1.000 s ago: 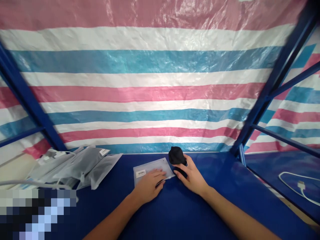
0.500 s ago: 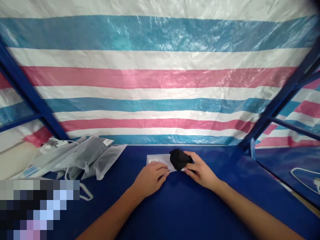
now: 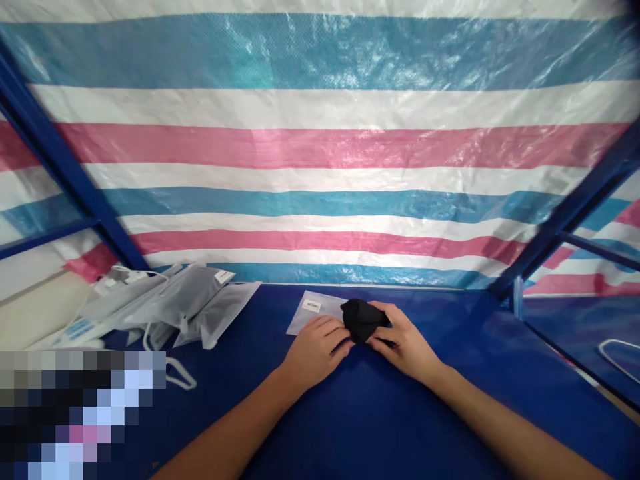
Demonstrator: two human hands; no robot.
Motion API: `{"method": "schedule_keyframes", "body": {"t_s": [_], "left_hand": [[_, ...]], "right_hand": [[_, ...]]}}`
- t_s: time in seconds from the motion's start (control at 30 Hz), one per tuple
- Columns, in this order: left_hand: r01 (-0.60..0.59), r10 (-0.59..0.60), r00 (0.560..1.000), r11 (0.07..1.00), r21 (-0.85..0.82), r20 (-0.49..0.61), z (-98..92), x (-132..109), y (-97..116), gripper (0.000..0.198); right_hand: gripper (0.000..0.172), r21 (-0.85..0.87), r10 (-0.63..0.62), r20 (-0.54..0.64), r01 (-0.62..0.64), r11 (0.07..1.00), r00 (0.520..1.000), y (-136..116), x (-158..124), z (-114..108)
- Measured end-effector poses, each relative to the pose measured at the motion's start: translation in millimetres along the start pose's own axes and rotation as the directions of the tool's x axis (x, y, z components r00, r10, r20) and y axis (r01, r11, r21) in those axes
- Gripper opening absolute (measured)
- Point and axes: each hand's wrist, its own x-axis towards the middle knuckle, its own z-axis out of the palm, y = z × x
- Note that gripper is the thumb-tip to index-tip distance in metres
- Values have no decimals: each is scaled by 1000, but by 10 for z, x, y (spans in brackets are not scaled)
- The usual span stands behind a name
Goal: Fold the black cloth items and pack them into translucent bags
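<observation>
A black cloth bundle point(image 3: 361, 320) is pinched between the thumb and fingers of my right hand point(image 3: 407, 343), on the blue surface point(image 3: 350, 413). Close against its left side, my left hand point(image 3: 320, 350) has its fingers closed at the lower edge of a frosted plastic bag point(image 3: 327, 307). The bag lies flat with a white barcode label point(image 3: 311, 305) at its upper left. Part of the bag is hidden under the bundle and my left fingers.
Several frosted bags with dark contents point(image 3: 185, 300) are piled at the left, near a white hanger point(image 3: 180, 373). Blue metal posts stand on both sides, before a striped plastic sheet point(image 3: 350, 147). Another white hanger point(image 3: 620, 353) lies far right.
My left hand has moved right, nearer the black bundle. The bag now lies tilted, with its label and left part more exposed. The camera view has shifted slightly.
</observation>
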Motion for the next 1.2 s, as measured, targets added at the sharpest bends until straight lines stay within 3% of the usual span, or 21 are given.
{"method": "schedule_keyframes", "body": {"t_s": [0.17, 0.33, 0.63, 0.77, 0.97, 1.2], "left_hand": [[-9, 9, 1000, 997, -80, 1, 71, -13, -57, 15], [-22, 17, 999, 993, -115, -44, 104, -17, -74, 13], [-31, 30, 999, 1000, 7, 44, -72, 25, -121, 15], [-45, 44, 998, 999, 8, 42, -158, 22, -219, 18], [62, -64, 998, 995, 78, 19, -273, 6, -376, 20], [107, -114, 992, 987, 120, 53, -401, 3, -523, 21]], "right_hand": [[13, 8, -3, -70, 3, 1000, 998, 36, -6, 66], [14, 5, -45, -67, 45, 999, 997, 0, 8, 70], [18, -14, -49, -72, 49, 999, 996, -19, 8, -3], [19, 39, 11, -100, -7, 999, 995, 141, -24, -55], [19, 123, 172, -227, -147, 981, 959, 405, -45, -125], [21, 159, 204, -223, -171, 972, 953, 384, -55, -94]]}}
